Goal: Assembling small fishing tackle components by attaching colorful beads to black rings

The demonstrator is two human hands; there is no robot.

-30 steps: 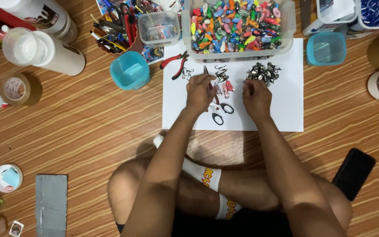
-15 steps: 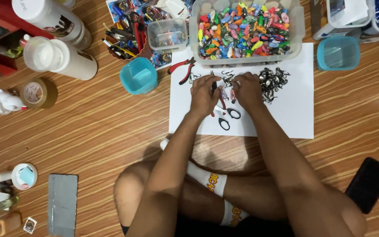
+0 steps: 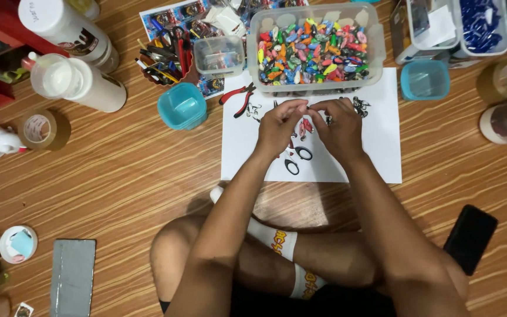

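once apart, hands (image 3: 309, 120) now together

Bright even light, soft shadows, sharp

Both hands (image 3: 309, 120) together, fingertips pinched

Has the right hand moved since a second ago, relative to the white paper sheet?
Yes. The right hand has moved up the white paper sheet, toward the clear bin of coloured pieces, and now meets the left hand fingertip to fingertip.
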